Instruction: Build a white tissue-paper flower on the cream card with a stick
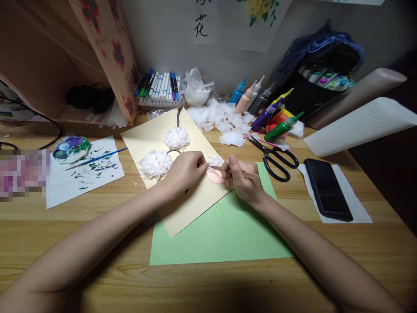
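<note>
A cream sheet (182,213) lies tilted over a green sheet (221,234). Two fluffy white paper flowers, one at the left (155,164) and one higher up (176,138), sit on it beside dark painted stems. A pink round patch (215,176) with white petals (215,161) along its upper edge lies between my hands. My left hand (189,171) rests on the cream sheet, fingertips pinched at the petals; what they hold is too small to name. My right hand (243,176) is closed around a thin light stick (250,175), its tip at the patch.
White paper squares (233,138), glue bottles (286,126) and black scissors (280,161) lie beyond my right hand. A phone (327,189) is at the right. Markers (164,87) stand behind; a paint-stained paper (107,174) with a brush (97,158) lies left.
</note>
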`<state>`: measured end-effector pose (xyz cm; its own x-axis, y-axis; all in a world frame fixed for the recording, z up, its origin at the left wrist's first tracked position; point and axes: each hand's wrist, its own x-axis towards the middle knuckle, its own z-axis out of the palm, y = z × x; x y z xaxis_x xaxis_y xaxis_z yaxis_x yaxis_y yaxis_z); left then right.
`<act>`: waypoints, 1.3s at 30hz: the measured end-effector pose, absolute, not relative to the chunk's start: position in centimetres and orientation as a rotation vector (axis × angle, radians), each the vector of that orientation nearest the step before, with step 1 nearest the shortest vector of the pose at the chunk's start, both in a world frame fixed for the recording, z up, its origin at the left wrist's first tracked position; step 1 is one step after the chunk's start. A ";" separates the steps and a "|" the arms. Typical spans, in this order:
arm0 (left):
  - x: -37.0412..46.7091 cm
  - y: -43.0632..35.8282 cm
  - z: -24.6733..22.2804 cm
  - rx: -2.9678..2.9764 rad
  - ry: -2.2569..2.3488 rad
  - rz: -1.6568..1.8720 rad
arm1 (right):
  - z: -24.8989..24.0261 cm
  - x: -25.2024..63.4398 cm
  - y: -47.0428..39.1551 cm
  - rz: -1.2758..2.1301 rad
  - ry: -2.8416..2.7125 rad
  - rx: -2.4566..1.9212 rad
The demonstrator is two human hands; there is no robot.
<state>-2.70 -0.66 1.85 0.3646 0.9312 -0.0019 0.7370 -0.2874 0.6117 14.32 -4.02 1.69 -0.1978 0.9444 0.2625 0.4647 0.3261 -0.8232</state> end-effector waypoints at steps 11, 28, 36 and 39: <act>-2.6 -0.6 1.8 2.111 1.441 0.468 | 1.4 14.3 -3.9 0.877 -1.646 -1.325; -2.6 -0.7 2.2 2.066 1.515 0.423 | 3.1 17.6 -1.2 0.559 -1.635 -1.296; -2.5 -0.9 2.7 2.026 1.551 0.393 | -0.8 19.7 3.2 0.192 -2.056 -1.436; -2.4 -0.8 2.6 2.030 1.557 0.382 | -1.0 19.7 3.2 0.153 -1.982 -1.451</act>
